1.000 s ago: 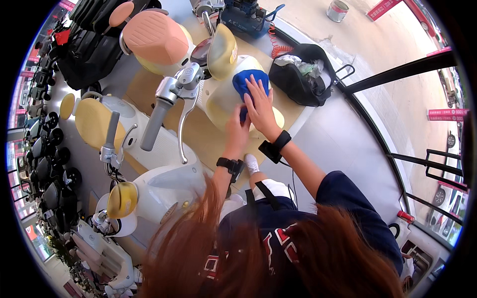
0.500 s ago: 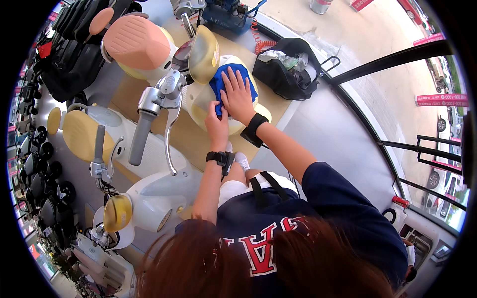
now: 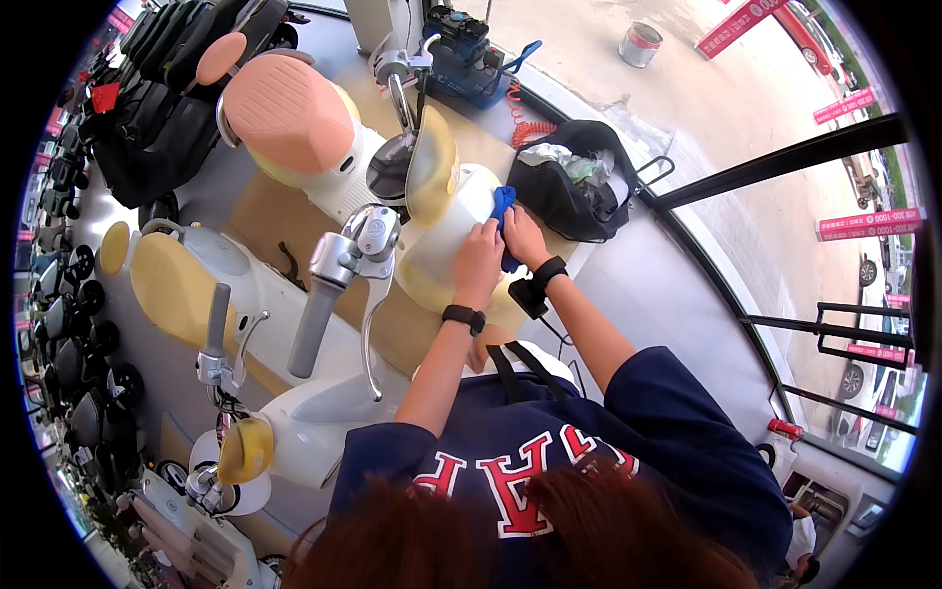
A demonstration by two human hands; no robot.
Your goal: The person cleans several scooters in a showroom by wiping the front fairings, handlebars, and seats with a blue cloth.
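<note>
A blue cloth, bunched up, is between my two hands over the front of a white and cream scooter. My left hand pinches the cloth from its left side with bent fingers. On the right, my right hand is closed round the other side of it. Part of the cloth hangs down between the hands, and my fingers hide the rest. Close to my left hand are the scooter's grey handlebar grip and silver brake lever.
A second scooter with a yellow seat stands at the left. Beyond the first scooter's pink seat are dark scooters. A black bag holding crumpled plastic lies by the glass doorway, near a blue compressor with an orange coiled hose.
The cloth was spread flat on the scooter under my right palm; now it is bunched between both hands. The whole view has shifted slightly, and my hands sit lower and further right.
</note>
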